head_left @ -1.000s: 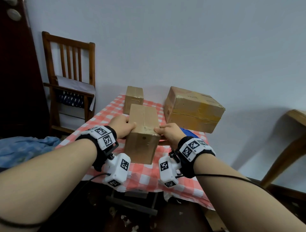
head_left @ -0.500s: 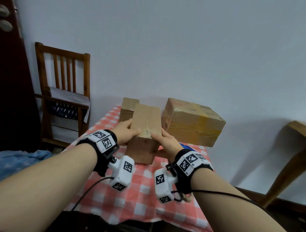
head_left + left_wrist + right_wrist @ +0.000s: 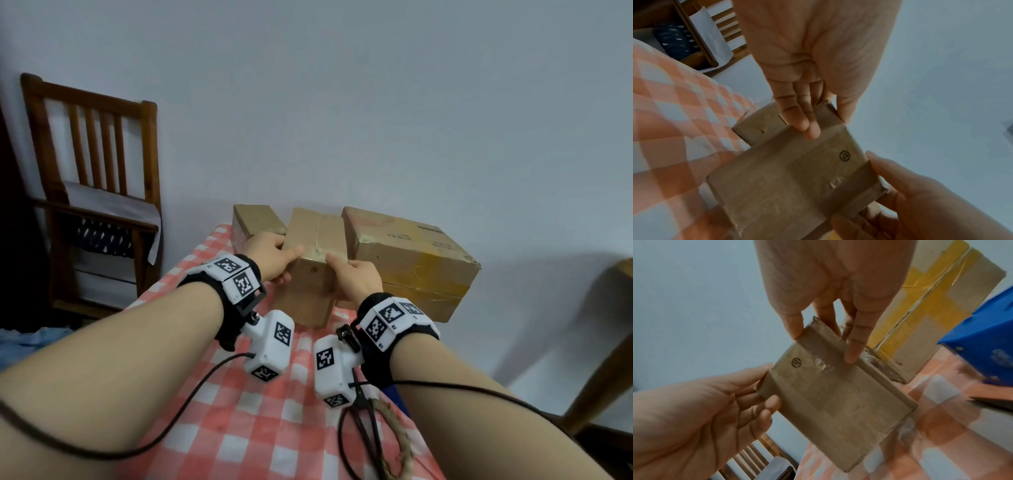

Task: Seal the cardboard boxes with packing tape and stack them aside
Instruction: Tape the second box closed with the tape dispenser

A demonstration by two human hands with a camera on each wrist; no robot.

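Both of my hands hold a small tape-sealed cardboard box (image 3: 308, 291) at the far end of the checked table (image 3: 257, 428). My left hand (image 3: 274, 253) grips its left side with the thumb on top. On the right side my right hand (image 3: 352, 274) grips the same way. In the left wrist view the left hand (image 3: 826, 120) pinches the box (image 3: 793, 178) at its top edge. The right wrist view shows the right hand (image 3: 824, 345) pinching the box (image 3: 834, 394) likewise. I cannot tell whether the box touches the cloth.
A smaller box (image 3: 253, 222) stands just left of the held one. A large box (image 3: 411, 260) with yellow tape stands just right of it, against the wall. A blue tape dispenser (image 3: 982, 345), scissors (image 3: 366, 428) and a rope ring (image 3: 400, 442) lie near the right forearm. A wooden chair (image 3: 92, 192) stands beyond the table's left edge.
Both hands have carried the box away from me toward the wall, into the gap between the small box and the large box. The grip is unchanged.
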